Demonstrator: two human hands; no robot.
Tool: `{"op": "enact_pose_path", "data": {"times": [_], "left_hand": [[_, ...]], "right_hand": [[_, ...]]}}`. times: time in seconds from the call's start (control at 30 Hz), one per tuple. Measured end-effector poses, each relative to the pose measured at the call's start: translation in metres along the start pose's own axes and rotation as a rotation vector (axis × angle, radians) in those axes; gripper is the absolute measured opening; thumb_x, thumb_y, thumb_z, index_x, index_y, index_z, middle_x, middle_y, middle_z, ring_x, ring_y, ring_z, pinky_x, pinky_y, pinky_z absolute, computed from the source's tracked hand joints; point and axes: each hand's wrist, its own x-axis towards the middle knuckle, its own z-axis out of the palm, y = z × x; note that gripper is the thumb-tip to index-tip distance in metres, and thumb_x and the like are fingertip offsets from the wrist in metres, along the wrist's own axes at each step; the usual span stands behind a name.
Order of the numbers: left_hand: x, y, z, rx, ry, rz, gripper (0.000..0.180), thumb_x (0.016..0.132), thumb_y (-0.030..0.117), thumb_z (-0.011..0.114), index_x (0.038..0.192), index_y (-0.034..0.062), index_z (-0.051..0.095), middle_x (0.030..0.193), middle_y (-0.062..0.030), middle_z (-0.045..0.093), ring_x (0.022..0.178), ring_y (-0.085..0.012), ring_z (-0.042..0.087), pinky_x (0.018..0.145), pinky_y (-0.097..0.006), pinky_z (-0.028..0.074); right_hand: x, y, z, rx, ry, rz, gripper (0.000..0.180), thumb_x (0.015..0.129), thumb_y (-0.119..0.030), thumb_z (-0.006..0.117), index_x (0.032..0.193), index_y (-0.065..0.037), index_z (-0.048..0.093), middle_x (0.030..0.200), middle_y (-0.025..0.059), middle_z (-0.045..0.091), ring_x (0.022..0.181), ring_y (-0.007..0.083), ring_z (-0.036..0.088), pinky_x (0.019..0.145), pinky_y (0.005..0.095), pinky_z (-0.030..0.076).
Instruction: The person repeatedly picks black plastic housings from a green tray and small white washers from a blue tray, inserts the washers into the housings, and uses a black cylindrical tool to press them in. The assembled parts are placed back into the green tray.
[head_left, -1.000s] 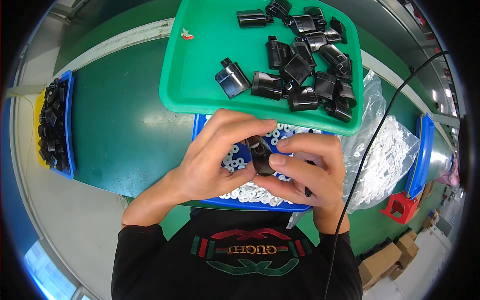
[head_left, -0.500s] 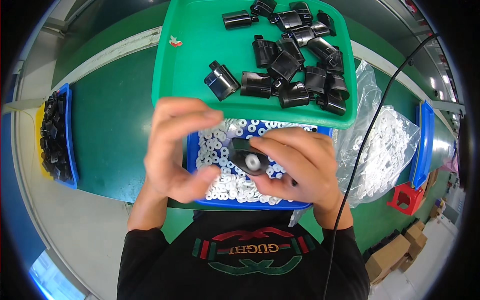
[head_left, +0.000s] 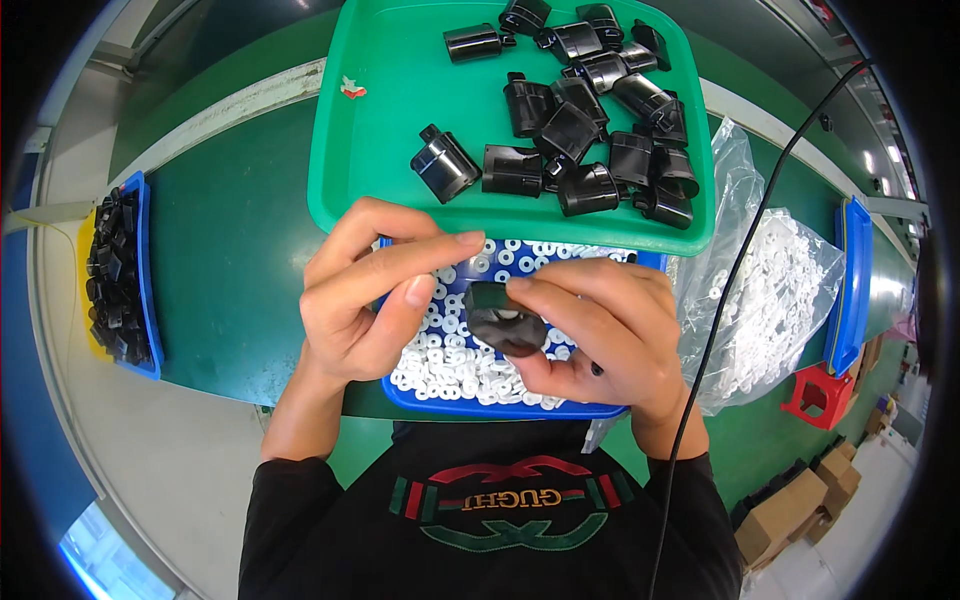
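The right hand (head_left: 600, 335), just right of the frame's centre, grasps a small black plastic part (head_left: 505, 320) between thumb and fingertips, the part tilted so a rounded face looks up at the camera. The left hand (head_left: 375, 290), centre-left, holds nothing: its fingers are half curled, the forefinger stretched toward the part and its thumb tip just beside the part's left edge, with a narrow gap showing between them. Whether any finger of that hand touches the part I cannot tell.

Both hands hover over a blue tray (head_left: 500, 408) filled with small white rings (head_left: 450, 350), which sits in the middle of the frame, its front rim just above the person's dark shirt (head_left: 480, 520).

Directly above the hands, in the upper centre, a green tray (head_left: 380, 150) overlaps the far edge of the blue one. It carries a loose pile of black housings (head_left: 590, 110) gathered toward its upper right, one of them lying apart nearer the tray's middle, and a small red and white scrap (head_left: 352, 90) near its upper left.

To the right, a clear plastic bag (head_left: 780, 290) of more white rings lies beside the blue tray. At the far left edge, a second blue bin (head_left: 146, 290) holds small black pieces (head_left: 112, 275). A red object (head_left: 822, 392) stands at lower right. Everything rests on a dark green table (head_left: 230, 240). A thin black cable (head_left: 740, 270) runs down the right half of the frame.
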Motion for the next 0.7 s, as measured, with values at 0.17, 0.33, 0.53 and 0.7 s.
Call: {"op": "enact_pose_path", "data": {"times": [0.17, 0.33, 0.53, 0.7], "left_hand": [[0.001, -0.005, 0.002, -0.109, -0.003, -0.008, 0.037, 0.080, 0.003, 0.063, 0.117, -0.0048, 0.065, 0.097, -0.0178, 0.064, 0.082, -0.0236, 0.061, 0.072, -0.032, 0.050], [0.008, 0.007, 0.011, -0.162, -0.195, -0.079, 0.057, 0.071, 0.009, 0.074, 0.124, -0.0058, 0.059, 0.101, -0.0173, 0.065, 0.087, -0.0259, 0.063, 0.076, -0.035, 0.051], [-0.003, 0.000, 0.021, -0.219, -0.297, -0.059, 0.060, 0.069, 0.005, 0.080, 0.126, 0.0000, 0.061, 0.107, -0.0160, 0.067, 0.089, -0.0297, 0.067, 0.076, -0.037, 0.054], [-0.003, 0.001, 0.026, -0.190, -0.247, -0.105, 0.030, 0.065, -0.001, 0.075, 0.094, 0.0005, 0.066, 0.087, -0.0102, 0.067, 0.074, -0.0227, 0.065, 0.065, -0.031, 0.050]], "right_hand": [[0.002, -0.002, -0.004, 0.013, 0.008, -0.001, 0.044, 0.060, -0.010, 0.078, 0.102, -0.003, 0.069, 0.089, 0.0061, 0.065, 0.062, 0.0187, 0.064, 0.052, 0.0286, 0.052], [0.000, -0.003, -0.001, 0.070, -0.038, 0.018, 0.043, 0.061, -0.009, 0.077, 0.103, -0.004, 0.069, 0.091, 0.0070, 0.064, 0.063, 0.0189, 0.064, 0.053, 0.0282, 0.052], [0.003, -0.008, -0.009, 0.204, 0.023, 0.076, 0.034, 0.067, -0.007, 0.071, 0.101, -0.004, 0.072, 0.098, 0.0084, 0.064, 0.060, 0.0164, 0.058, 0.049, 0.0235, 0.042], [0.011, -0.012, -0.022, 0.581, 0.334, 0.005, 0.004, 0.080, -0.002, 0.064, 0.083, -0.003, 0.065, 0.078, 0.0092, 0.063, 0.054, 0.0171, 0.048, 0.045, 0.0246, 0.035]]}}
